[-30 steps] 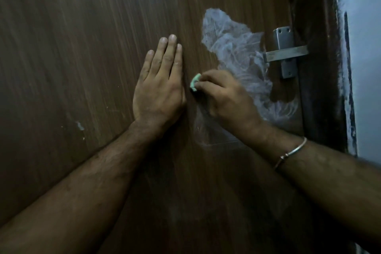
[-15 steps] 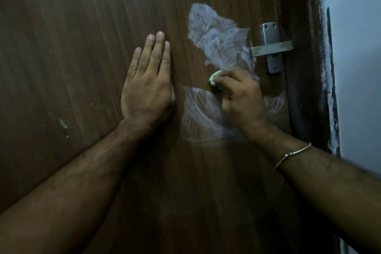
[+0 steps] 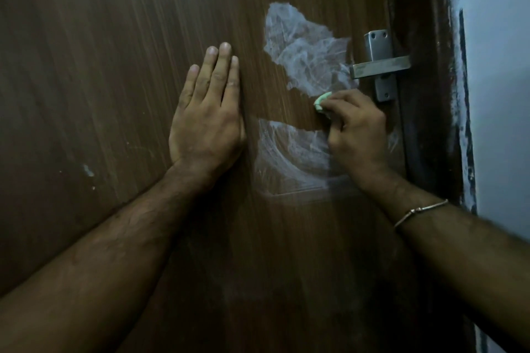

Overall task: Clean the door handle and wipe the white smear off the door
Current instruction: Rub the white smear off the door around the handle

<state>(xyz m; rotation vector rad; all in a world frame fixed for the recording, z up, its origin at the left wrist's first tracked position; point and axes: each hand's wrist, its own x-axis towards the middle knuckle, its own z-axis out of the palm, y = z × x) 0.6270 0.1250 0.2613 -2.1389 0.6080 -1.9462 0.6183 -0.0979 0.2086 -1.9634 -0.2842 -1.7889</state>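
Note:
A brown wooden door fills the view. A white smear spreads left of the metal door handle, and a second patch of it lies lower, beside my right wrist. My right hand presses a small pale green cloth against the door just below the upper patch and left of the handle plate. A bare strip of wood runs between the two patches. My left hand lies flat on the door, fingers together, left of the smear.
The dark door frame runs down the right side, with a white-streaked wall edge and pale wall beyond. A small white chip marks the door at the left.
My right hand has slid the cloth to the right, from beside my left hand to near the handle, leaving a wiped strip across the smear. My left hand stays flat.

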